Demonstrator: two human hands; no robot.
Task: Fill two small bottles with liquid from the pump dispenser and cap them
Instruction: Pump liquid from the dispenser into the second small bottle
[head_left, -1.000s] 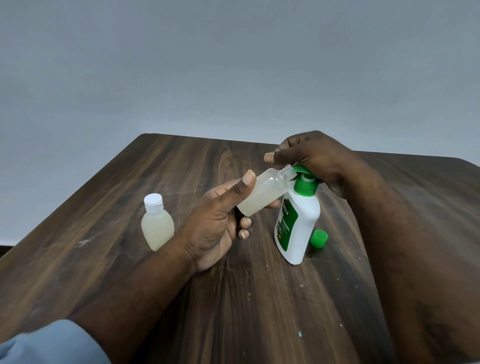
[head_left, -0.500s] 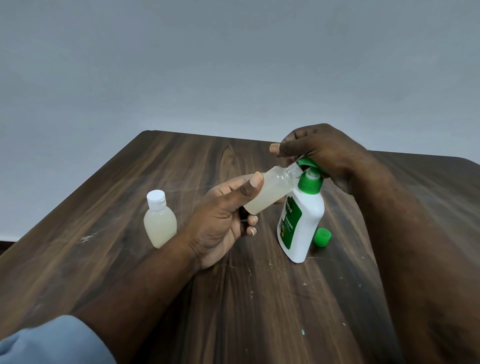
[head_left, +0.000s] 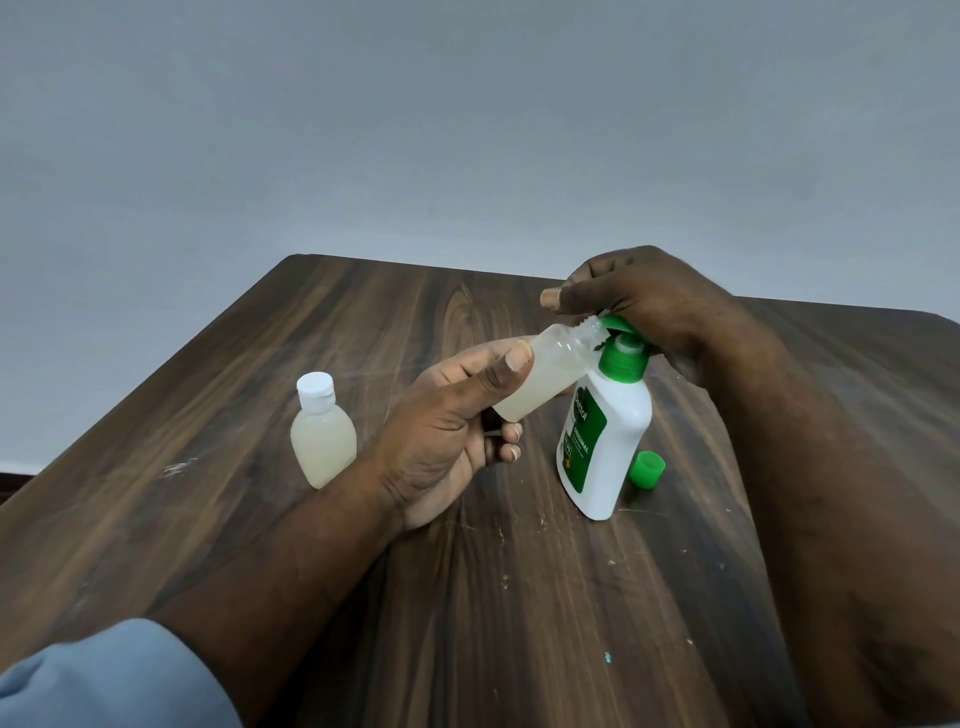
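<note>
Head view, 1 angle only. Left hand (head_left: 447, 431) grips small open bottle (head_left: 540, 379), thumb on top, fingers wrapped beneath. Bottle tilted, part full of pale liquid, mouth raised to pump head (head_left: 617, 325); seems to touch, junction half hidden. Right hand (head_left: 639, 301) clasps pump head from above, fingers curled over it. Pump dispenser (head_left: 605, 441) stands on wooden table (head_left: 363, 322). 2nd small bottle (head_left: 322, 441), capped and filled, stands upright just left of left wrist. Loose green cap (head_left: 647, 470) lies just beside dispenser base.
</note>
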